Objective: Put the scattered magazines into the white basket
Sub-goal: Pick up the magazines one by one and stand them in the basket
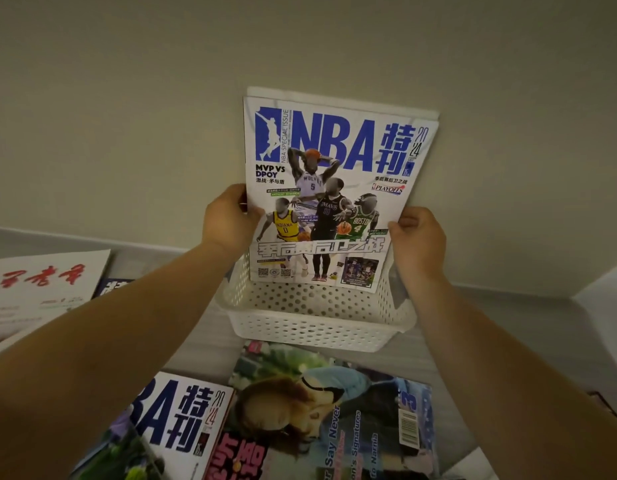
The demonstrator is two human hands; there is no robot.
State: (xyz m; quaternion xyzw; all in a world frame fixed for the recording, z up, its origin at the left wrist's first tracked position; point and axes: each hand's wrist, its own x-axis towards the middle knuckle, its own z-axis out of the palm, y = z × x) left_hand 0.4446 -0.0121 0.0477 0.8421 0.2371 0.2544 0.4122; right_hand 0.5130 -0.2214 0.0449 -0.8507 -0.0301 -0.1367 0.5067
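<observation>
Standing upright in the white basket (310, 327), an NBA magazine (334, 188) leaned back toward the wall (127, 98), another magazine edge showing just behind it. The left hand (227, 221) pinched its left edge and the right hand (416, 237) pinched its right edge, basket below and between both hands. Nearer than the hands, a second NBA issue (175, 420) and a portrait magazine (334, 410) lay on the table (473, 327); a red-lettered one (40, 289) lay left of the left hand.

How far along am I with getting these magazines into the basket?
Barely begun. Your left hand and right hand hold an NBA magazine upright in the white basket. At least four magazines remain on the table, like the second NBA issue.
</observation>
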